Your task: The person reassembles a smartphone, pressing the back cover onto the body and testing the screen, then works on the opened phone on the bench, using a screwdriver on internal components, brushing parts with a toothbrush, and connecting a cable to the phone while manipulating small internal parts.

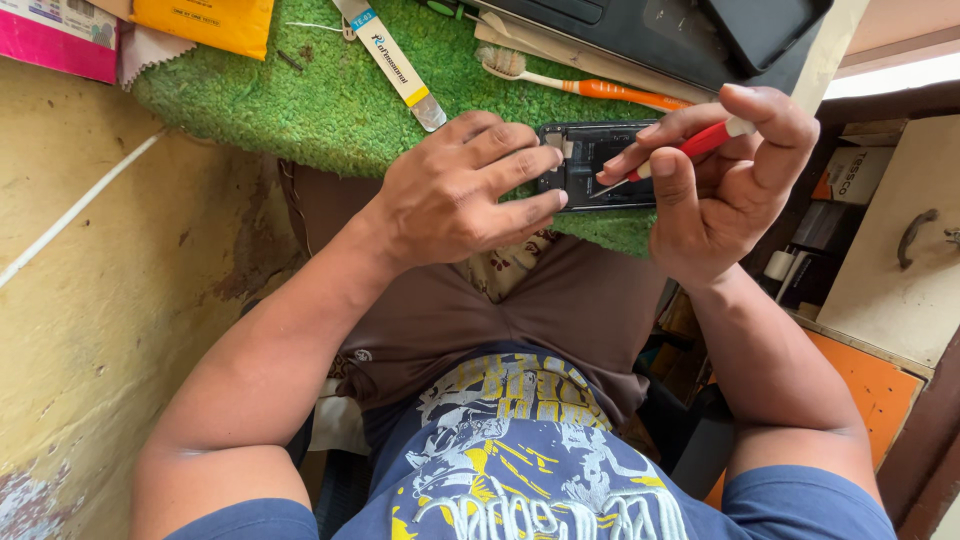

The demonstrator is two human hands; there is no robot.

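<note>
On the green mat (330, 95) lie 1 toothbrush (585, 82) with an orange handle and 1 flat metal pry tool (395, 62). A yellow packet (205, 20) and a pink box (55, 40) sit at the mat's far left corner.

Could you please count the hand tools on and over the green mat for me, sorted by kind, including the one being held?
Red-handled screwdriver, held in the right hand over the opened phone: 1
Toothbrush with orange handle: 1
Flat metal pry tool: 1
Total: 3
The left hand steadies the phone and holds no tool.
</note>
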